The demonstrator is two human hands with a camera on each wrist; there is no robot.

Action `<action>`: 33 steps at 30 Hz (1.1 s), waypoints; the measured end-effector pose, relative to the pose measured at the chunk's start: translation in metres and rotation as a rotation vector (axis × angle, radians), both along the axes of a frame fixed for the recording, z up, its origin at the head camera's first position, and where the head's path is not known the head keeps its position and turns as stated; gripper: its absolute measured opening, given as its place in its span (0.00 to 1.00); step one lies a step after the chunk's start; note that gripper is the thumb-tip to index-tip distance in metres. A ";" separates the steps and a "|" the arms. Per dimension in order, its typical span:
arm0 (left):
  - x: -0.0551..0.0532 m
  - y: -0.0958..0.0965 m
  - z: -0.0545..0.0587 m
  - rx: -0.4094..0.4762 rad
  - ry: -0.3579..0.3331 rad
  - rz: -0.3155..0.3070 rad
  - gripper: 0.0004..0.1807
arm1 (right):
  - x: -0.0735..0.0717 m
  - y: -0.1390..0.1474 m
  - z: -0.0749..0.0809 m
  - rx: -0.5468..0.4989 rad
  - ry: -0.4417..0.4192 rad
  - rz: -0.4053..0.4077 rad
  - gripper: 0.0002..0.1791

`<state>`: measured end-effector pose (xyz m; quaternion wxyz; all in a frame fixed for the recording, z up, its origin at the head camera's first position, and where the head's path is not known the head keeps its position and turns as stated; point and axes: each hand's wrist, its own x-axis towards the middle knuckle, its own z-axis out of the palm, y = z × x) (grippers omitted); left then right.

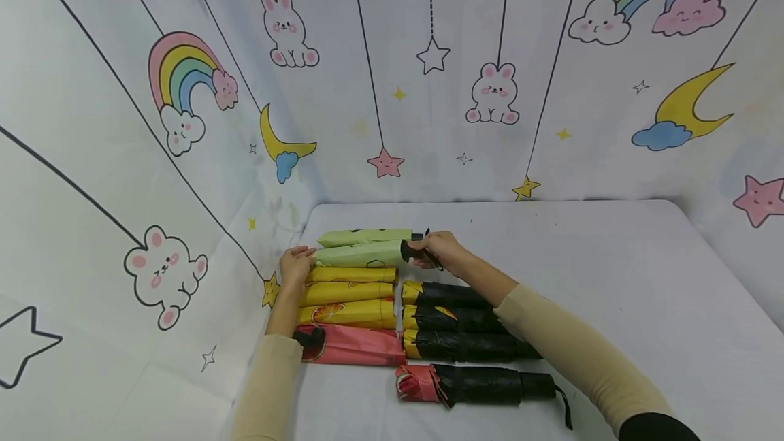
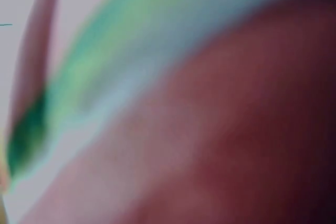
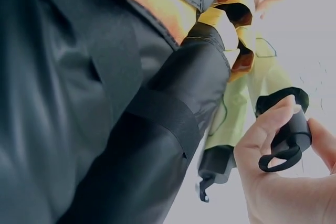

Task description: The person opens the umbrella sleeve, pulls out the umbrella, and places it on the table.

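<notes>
Two light green folded umbrellas lie side by side across the far left of the white table. My right hand [image 1: 442,252] grips the black handle [image 3: 291,132] of one light green umbrella [image 1: 361,254], the lower of the pair in the head view. At its opposite end, my left hand [image 1: 297,265] pinches the green fabric, which runs blurred between the fingers in the left wrist view. Just behind lies the other light green umbrella [image 1: 367,237], its own black handle [image 3: 216,162] free. Nearer than both comes a yellow folded umbrella [image 1: 352,274], with more yellow ones below it.
A red folded umbrella [image 1: 361,346] lies under the left forearm. Several black-and-yellow folded umbrellas [image 1: 471,346] form a right column, partly beneath the right forearm. A black-and-red umbrella [image 1: 484,385] lies nearest. Behind the white table [image 1: 612,278] hangs a printed cloth [image 1: 343,87].
</notes>
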<state>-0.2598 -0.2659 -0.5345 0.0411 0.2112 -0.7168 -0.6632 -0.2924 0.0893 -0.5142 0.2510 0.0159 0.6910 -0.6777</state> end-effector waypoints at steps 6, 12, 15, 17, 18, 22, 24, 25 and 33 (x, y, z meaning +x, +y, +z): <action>-0.001 -0.002 -0.003 -0.018 -0.009 0.010 0.28 | 0.000 0.003 0.002 -0.005 0.000 -0.014 0.17; 0.000 -0.001 0.000 -0.014 -0.003 0.011 0.28 | 0.001 0.008 0.003 0.000 0.005 -0.005 0.19; 0.001 0.000 0.001 0.002 -0.001 0.008 0.28 | 0.002 0.010 0.003 0.003 0.001 -0.002 0.19; 0.001 0.000 0.002 0.009 -0.001 0.005 0.29 | 0.002 0.012 0.004 0.003 -0.005 -0.002 0.19; 0.001 0.000 0.002 0.012 0.000 0.004 0.29 | 0.002 0.012 0.005 0.002 -0.010 -0.004 0.19; 0.000 0.001 0.002 0.009 -0.002 -0.001 0.29 | 0.003 0.015 0.007 0.001 -0.009 -0.011 0.19; 0.000 0.001 0.001 0.010 -0.002 -0.002 0.28 | 0.004 0.017 0.009 -0.001 -0.005 -0.015 0.18; 0.000 0.001 0.001 0.009 -0.002 0.000 0.28 | 0.004 0.017 0.009 -0.001 -0.003 -0.015 0.18; 0.002 0.002 0.003 0.019 0.019 0.002 0.28 | 0.006 0.021 0.009 0.002 0.007 -0.010 0.21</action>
